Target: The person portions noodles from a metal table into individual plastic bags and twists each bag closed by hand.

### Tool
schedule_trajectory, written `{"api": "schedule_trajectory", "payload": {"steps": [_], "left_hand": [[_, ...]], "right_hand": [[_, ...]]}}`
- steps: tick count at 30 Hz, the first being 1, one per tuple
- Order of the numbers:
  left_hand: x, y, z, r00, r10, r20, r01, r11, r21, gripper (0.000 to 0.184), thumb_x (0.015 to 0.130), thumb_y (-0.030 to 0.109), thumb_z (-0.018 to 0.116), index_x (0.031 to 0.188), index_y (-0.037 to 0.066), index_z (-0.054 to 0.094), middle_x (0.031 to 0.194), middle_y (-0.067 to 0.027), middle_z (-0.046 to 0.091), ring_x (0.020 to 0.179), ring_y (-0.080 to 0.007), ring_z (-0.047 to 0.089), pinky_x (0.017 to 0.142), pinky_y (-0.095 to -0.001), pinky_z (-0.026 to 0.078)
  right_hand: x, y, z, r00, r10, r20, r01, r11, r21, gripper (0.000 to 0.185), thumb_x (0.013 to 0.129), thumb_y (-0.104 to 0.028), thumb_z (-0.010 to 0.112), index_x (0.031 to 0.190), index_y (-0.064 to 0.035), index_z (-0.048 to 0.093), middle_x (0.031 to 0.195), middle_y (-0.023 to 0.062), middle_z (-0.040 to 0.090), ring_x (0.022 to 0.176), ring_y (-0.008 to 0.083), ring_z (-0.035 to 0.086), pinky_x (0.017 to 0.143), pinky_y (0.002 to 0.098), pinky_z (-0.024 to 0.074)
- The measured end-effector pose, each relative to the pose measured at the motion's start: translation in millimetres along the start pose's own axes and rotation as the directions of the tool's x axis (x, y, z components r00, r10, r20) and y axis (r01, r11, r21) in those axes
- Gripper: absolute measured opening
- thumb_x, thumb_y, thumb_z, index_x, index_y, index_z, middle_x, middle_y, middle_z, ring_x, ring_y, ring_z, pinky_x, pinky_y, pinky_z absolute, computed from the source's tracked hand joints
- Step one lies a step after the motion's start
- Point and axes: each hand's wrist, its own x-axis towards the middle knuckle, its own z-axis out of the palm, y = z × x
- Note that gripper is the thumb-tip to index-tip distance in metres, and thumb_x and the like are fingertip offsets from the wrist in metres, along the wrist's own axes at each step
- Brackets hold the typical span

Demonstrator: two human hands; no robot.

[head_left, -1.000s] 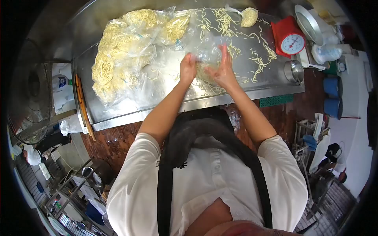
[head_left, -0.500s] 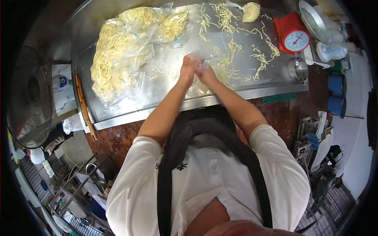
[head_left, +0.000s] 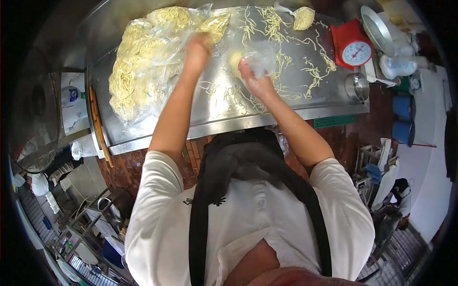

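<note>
Using its fingers, the right hand (head_left: 256,82) is gripping a clear, crumpled plastic bag (head_left: 264,58) right of a bulky heap of plastic-bagged yellow noodles (head_left: 138,62); at the heap's right edge, the left hand (head_left: 197,55) is blurring, its fingers unreadable.

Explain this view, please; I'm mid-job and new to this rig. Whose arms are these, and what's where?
There is no machine: these are a person's bare hands, filmed from a camera on their head, looking forward and down. Hence the white shirt below. On the metal table lie bagged noodles at left, loose noodles toward the right, then a red scale. The right hand holds a clear plastic bag. The left hand is blurred beside the bagged noodles; its grip can't be told.
</note>
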Motion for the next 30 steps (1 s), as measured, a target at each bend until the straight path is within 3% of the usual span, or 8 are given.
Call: {"api": "schedule_trajectory", "payload": {"steps": [3, 5, 7, 12, 15, 20, 27, 30], "left_hand": [[3, 25, -8, 0.823, -0.462, 0.331, 0.53, 0.834, -0.151, 0.037, 0.086, 0.023, 0.067, 0.113, -0.002, 0.064, 0.11, -0.0213, 0.067, 0.096, -0.0323, 0.067, 0.08, -0.0405, 0.057], [-25, 64, 9, 0.656, -0.386, 0.649, 0.754, 0.297, -0.586, 0.041, 0.095, 0.035, 0.058, 0.112, -0.001, 0.064, 0.107, -0.019, 0.069, 0.093, -0.0271, 0.07, 0.073, -0.0402, 0.06], [-34, 68, 81, 0.893, -0.309, 0.327, 0.201, -0.377, -0.904, 0.038, 0.1, 0.031, 0.052, 0.118, -0.002, 0.058, 0.109, -0.0179, 0.066, 0.095, -0.0287, 0.067, 0.084, -0.04, 0.056], [-62, 79, 82, 0.88, -0.341, 0.331, 0.25, -0.259, -0.933, 0.026, 0.1, 0.026, 0.052, 0.101, 0.002, 0.063, 0.091, -0.0101, 0.067, 0.085, -0.0292, 0.065, 0.077, -0.0426, 0.051], [-70, 74, 66, 0.922, -0.257, 0.29, 0.358, 0.851, -0.384, 0.024, 0.099, 0.026, 0.051, 0.095, 0.006, 0.065, 0.091, -0.0128, 0.067, 0.084, -0.0317, 0.063, 0.078, -0.0444, 0.049], [-49, 67, 30, 0.927, -0.193, 0.321, 0.012, 0.872, 0.49, 0.02, 0.089, 0.018, 0.054, 0.1, 0.009, 0.069, 0.1, -0.0115, 0.066, 0.103, -0.032, 0.056, 0.083, -0.0504, 0.046], [-49, 19, 75, 0.996, -0.088, 0.024, 0.08, 0.966, 0.246, 0.025, 0.079, 0.001, 0.06, 0.102, 0.008, 0.066, 0.1, -0.0128, 0.062, 0.099, -0.0359, 0.055, 0.084, -0.0472, 0.046], [-57, -7, 89, 0.978, -0.106, -0.181, 0.109, 0.994, 0.004, 0.027, 0.08, -0.005, 0.057, 0.104, 0.006, 0.065, 0.098, -0.0161, 0.061, 0.093, -0.0375, 0.057, 0.082, -0.0431, 0.048]], "right_hand": [[16, -37, -19, 0.98, -0.166, 0.111, 0.197, 0.887, -0.418, 0.025, 0.091, -0.028, 0.061, 0.096, -0.0036, 0.066, 0.095, 0.0219, 0.064, 0.093, 0.0386, 0.06, 0.079, 0.0442, 0.0484], [8, -71, -34, 0.966, -0.169, 0.196, 0.258, 0.689, -0.678, 0.021, 0.086, -0.025, 0.063, 0.093, -0.0054, 0.067, 0.099, 0.022, 0.066, 0.097, 0.0397, 0.06, 0.082, 0.044, 0.0487], [-9, -43, -29, 0.944, -0.068, 0.322, 0.261, 0.752, -0.606, 0.019, 0.083, -0.022, 0.063, 0.092, -0.0052, 0.067, 0.098, 0.0186, 0.066, 0.09, 0.0381, 0.062, 0.078, 0.0446, 0.0496], [-66, 36, -65, 0.842, 0.317, 0.435, -0.449, 0.86, 0.243, 0.023, 0.092, -0.024, 0.061, 0.102, -0.0033, 0.063, 0.088, 0.0159, 0.067, 0.08, 0.0294, 0.065, 0.073, 0.0411, 0.0497], [-51, 40, -58, 0.857, 0.329, 0.396, -0.432, 0.878, 0.206, 0.017, 0.091, -0.017, 0.062, 0.093, 0.0005, 0.063, 0.08, 0.0157, 0.064, 0.071, 0.029, 0.064, 0.067, 0.0396, 0.0499], [-16, 70, 0, 0.929, -0.348, 0.124, 0.369, 0.853, -0.37, 0.011, 0.084, -0.007, 0.063, 0.092, -0.0002, 0.066, 0.077, 0.0178, 0.065, 0.065, 0.0291, 0.065, 0.062, 0.0372, 0.0511], [-2, 117, 47, 0.992, 0.118, -0.051, -0.121, 0.991, -0.056, 0.044, 0.079, 0.005, 0.066, 0.122, -0.0033, 0.057, 0.087, 0.0116, 0.068, 0.068, 0.0216, 0.063, 0.064, 0.0309, 0.0527], [-29, 111, 54, 0.984, -0.179, -0.012, 0.176, 0.978, -0.109, 0.059, 0.076, 0.007, 0.068, 0.131, -0.0024, 0.049, 0.093, 0.012, 0.068, 0.076, 0.0247, 0.064, 0.069, 0.0327, 0.0531]]}}
